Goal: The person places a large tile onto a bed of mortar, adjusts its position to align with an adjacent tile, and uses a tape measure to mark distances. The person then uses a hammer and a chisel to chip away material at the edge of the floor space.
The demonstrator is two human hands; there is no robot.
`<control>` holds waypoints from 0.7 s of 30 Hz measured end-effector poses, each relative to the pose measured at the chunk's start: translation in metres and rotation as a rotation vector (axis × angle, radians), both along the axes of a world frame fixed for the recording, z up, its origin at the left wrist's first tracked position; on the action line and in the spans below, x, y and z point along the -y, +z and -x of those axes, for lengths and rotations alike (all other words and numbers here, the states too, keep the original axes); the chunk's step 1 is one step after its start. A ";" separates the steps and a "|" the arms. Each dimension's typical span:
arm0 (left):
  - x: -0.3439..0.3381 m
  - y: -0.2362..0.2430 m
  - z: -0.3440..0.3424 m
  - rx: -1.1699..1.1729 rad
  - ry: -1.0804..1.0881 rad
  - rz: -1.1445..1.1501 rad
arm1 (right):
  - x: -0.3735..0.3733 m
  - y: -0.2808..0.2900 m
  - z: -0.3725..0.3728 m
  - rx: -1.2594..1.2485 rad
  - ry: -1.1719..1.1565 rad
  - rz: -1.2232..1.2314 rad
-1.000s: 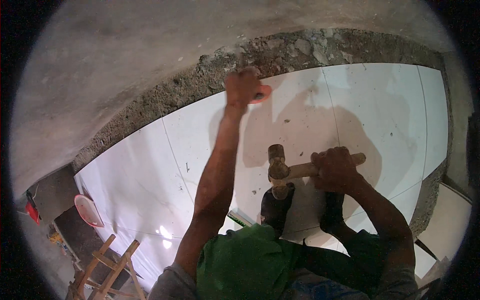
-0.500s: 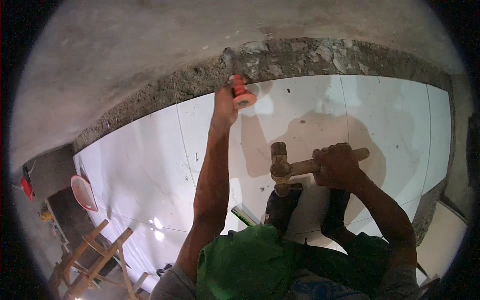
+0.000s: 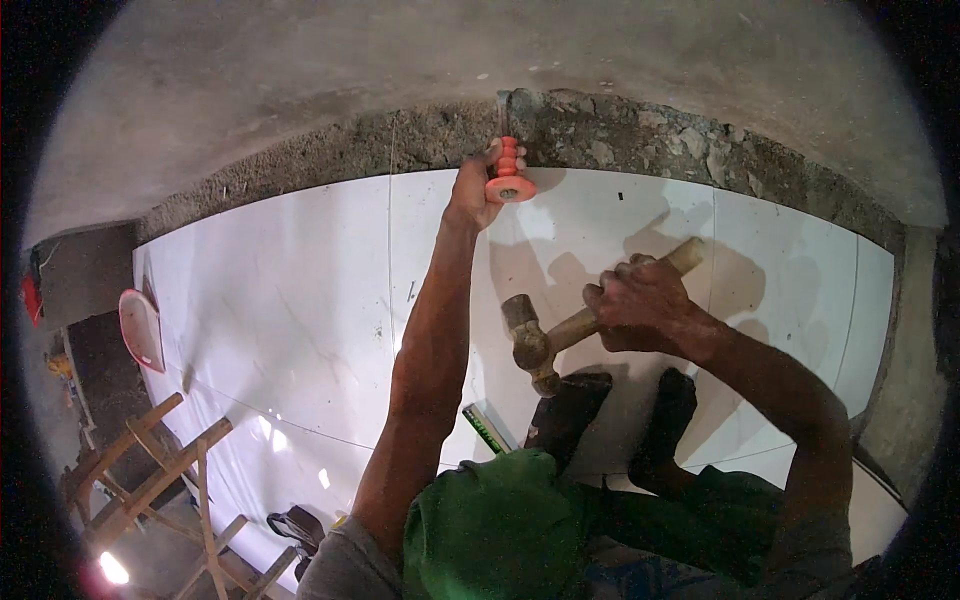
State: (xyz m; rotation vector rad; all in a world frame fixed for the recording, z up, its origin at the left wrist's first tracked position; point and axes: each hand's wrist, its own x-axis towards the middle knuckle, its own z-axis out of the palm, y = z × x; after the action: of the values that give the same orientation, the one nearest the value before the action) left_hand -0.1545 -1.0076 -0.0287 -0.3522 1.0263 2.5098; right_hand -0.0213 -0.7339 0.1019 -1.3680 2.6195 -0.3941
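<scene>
My left hand [image 3: 473,190] is wrapped round a chisel [image 3: 511,188] with an orange ribbed grip and a round hand guard. The chisel's metal blade points away from me, its tip at the rough strip [image 3: 650,140] along the foot of the wall. Its struck end faces back toward me. My right hand [image 3: 645,305] is closed on the wooden handle of a ball-peen hammer [image 3: 530,345]. That hammer's worn metal head hangs over the white tiles, nearer to me than the chisel and apart from it.
Large white floor tiles [image 3: 290,300] with thin joints lie under me, my dark-shod feet [image 3: 570,415] on them. A green strip-like object [image 3: 485,430] lies by my knee. At left are a red-rimmed white basin [image 3: 140,330] and a wooden trestle [image 3: 165,470]. A plastered wall [image 3: 400,60] rises ahead.
The view has shifted. The chisel now stands straighter, its blade showing against the rough strip. The hammer has swung so its handle slants more and its head sits further left.
</scene>
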 end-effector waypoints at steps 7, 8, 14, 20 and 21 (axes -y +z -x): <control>-0.004 -0.005 0.006 0.074 0.011 -0.129 | 0.039 0.026 0.042 -0.003 0.390 -0.085; -0.005 -0.006 0.006 0.066 0.037 -0.148 | 0.041 0.026 0.055 0.096 0.502 -0.153; 0.003 -0.004 0.013 0.049 -0.113 0.103 | 0.041 0.012 0.069 0.210 -0.329 -0.350; -0.015 0.022 0.009 0.087 0.014 -0.099 | 0.032 -0.017 0.051 0.180 0.527 -0.053; -0.017 0.031 0.009 0.155 0.053 -0.059 | 0.030 -0.023 0.069 0.218 0.171 -0.267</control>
State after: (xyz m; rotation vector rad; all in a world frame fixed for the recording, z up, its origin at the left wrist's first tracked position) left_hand -0.1634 -0.9908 0.0018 -0.5533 0.8922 2.5080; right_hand -0.0901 -0.7641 0.0793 -1.3603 2.2639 -0.1529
